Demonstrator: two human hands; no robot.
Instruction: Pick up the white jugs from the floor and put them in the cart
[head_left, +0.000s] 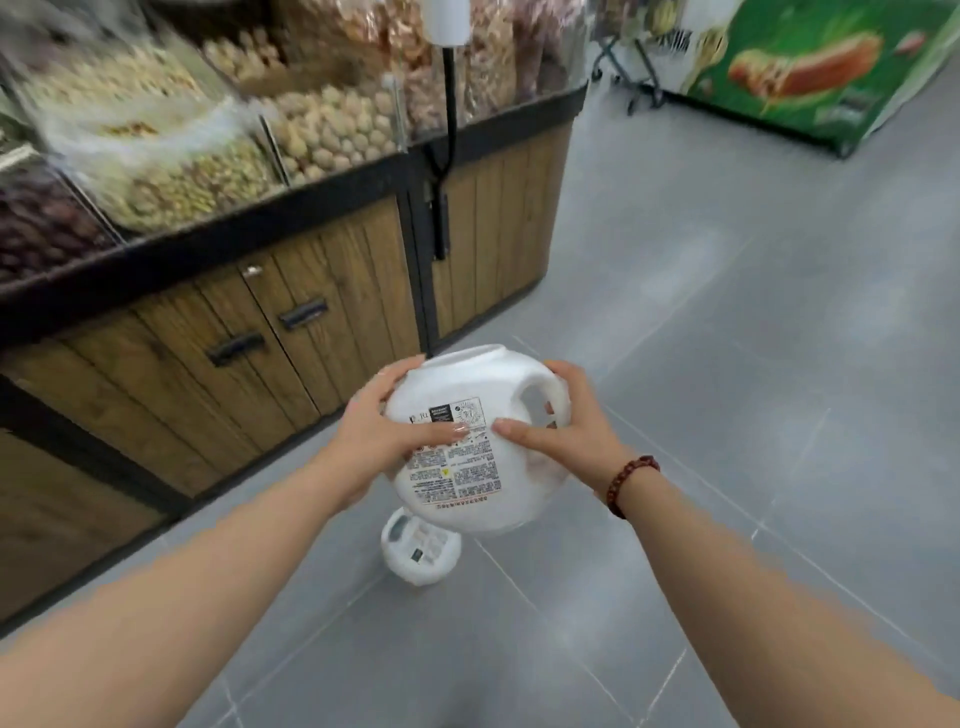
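Note:
I hold a white jug (470, 470) with a printed label in front of me, above the floor, tilted with its bottom facing away. My left hand (387, 431) grips its left side, thumb across the label. My right hand (563, 434) grips the side with the handle; a red bead bracelet circles that wrist. A second white jug (420, 548) lies on the grey floor directly below the held one, partly hidden by it. No cart is in view.
A wooden display stand (322, 312) with bins of nuts and dried fruit runs along the left. A black pole (449, 130) rises at its middle. A green freezer chest (831, 78) stands far right. Grey tiled floor (727, 364) stretches ahead.

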